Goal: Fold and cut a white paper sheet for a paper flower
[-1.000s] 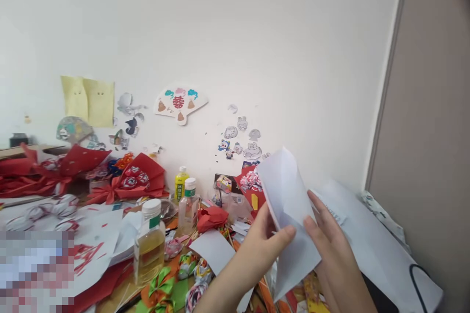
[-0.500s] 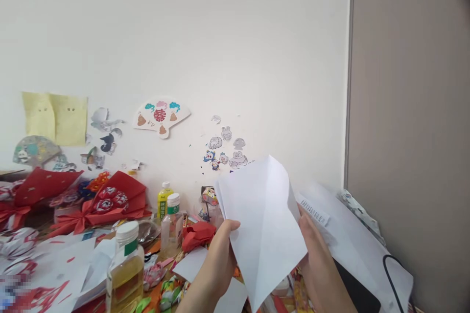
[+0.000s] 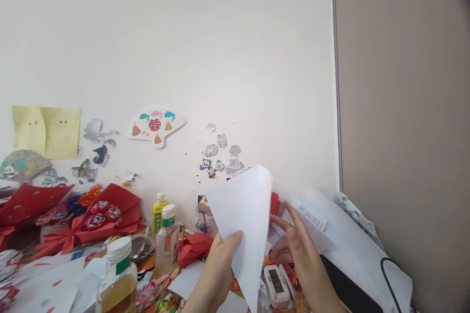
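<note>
Paper (image 3: 242, 205) of white colour, folded, stands upright in the air before the wall (image 3: 227, 49), above the crowded things. The left hand (image 3: 218, 264) is gripping it at its lower left side, with the thumb pressed flat on the near face and the other fingers behind. The right hand (image 3: 301, 249) is holding nothing that I can see; its fingers are spread and slightly bent, just beside the right edge of the paper, and whether they touch it I cannot tell. Under this hand there is a small white device (image 3: 277, 283) with a grey display. To its right lie a black flat object (image 3: 348, 288) and a large white sheet (image 3: 367, 249), with a black cable (image 3: 385, 274) over it. To the left of the left hand are red crumpled paper (image 3: 194, 249), a yellow bottle (image 3: 159, 212) and 2 clear bottles (image 3: 167, 247) with white caps, of which the nearer contains yellowish liquid.
</note>
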A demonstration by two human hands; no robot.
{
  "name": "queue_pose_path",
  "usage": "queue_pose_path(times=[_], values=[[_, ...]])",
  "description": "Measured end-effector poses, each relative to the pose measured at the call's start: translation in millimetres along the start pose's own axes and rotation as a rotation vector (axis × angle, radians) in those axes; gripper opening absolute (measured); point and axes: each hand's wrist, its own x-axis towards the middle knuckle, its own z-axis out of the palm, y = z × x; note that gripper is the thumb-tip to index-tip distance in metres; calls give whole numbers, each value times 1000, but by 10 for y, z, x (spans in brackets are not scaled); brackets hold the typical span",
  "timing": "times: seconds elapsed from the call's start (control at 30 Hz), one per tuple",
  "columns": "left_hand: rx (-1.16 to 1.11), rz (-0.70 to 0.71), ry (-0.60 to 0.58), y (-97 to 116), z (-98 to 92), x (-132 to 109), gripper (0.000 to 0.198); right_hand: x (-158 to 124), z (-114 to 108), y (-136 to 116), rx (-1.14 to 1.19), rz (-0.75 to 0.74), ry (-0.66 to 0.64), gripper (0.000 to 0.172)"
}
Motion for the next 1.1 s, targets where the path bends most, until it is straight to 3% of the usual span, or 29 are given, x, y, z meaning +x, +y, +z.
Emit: queue_pose_path(times=[0.1,0.17,0.23,0.3,0.37,0.43,0.57,0.7,0.8,0.83,0.9,0.93,1.03,1.1], values=[[73,25,42,-53,-13,69,43,-26,35,-53,-25,81,-111,84],[112,74,87,-80,-16,117,34,-43,78,-62,-35,8,-137,87],[140,122,102,-99,-17,145,25,-51,122,-47,-119,-56,-133,88],[155,136,70,-110,-20,141,21,-42,143,-21,-224,-34,-61,74],[157,122,17,-110,-29,110,25,-16,120,5,-248,77,28,56],[154,105,-48,-98,-41,74,34,16,56,27,-140,180,92,50],[166,94,-177,-5,-64,20,43,53,-82,56,158,277,145,64],[369,171,-386,141,-114,-50,50,72,-117,59,98,251,102,59],[510,214,-596,167,-172,-53,67,87,-96,23,-124,122,48,44],[467,209,-614,153,-185,-26,68,87,-88,2,-182,66,-6,40],[296,142,-535,110,-197,73,59,72,-82,-51,-271,-31,-144,36],[155,77,-380,92,-200,136,53,57,-85,-79,-310,-62,-196,35],[56,-12,-216,94,-227,293,59,-2,-110,-156,-423,-71,-200,30],[47,-87,-169,143,-272,318,64,-36,-133,-188,-427,-15,-213,28]])
